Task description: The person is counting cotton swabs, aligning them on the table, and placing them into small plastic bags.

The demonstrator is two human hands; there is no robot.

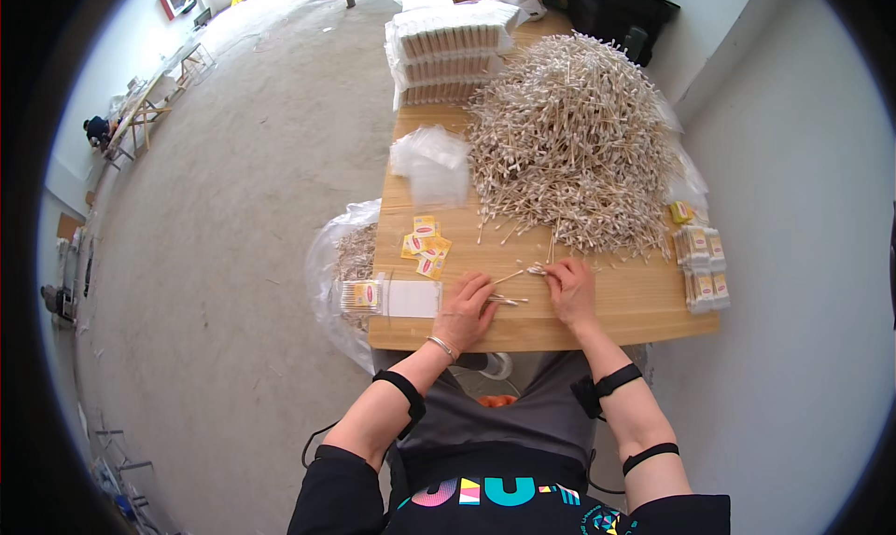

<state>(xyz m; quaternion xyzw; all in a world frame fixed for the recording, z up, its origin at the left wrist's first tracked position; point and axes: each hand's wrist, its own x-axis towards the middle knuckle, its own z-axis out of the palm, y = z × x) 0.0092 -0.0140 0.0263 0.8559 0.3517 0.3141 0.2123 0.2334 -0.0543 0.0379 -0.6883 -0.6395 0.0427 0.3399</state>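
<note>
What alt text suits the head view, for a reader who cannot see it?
A bare left hand and right hand handle cotton swabs at the near edge of a wooden table. Beyond them rises a large heap of swabs, with yellow cards and plastic bags to its left.

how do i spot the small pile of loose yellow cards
Find the wooden table, then the great heap of cotton swabs on it. Left of the heap's near edge, just beyond the left hand, lie the yellow cards. They overlap loosely, and their yellow sets them apart from the colourless, see-through bags farther up the table.
</note>
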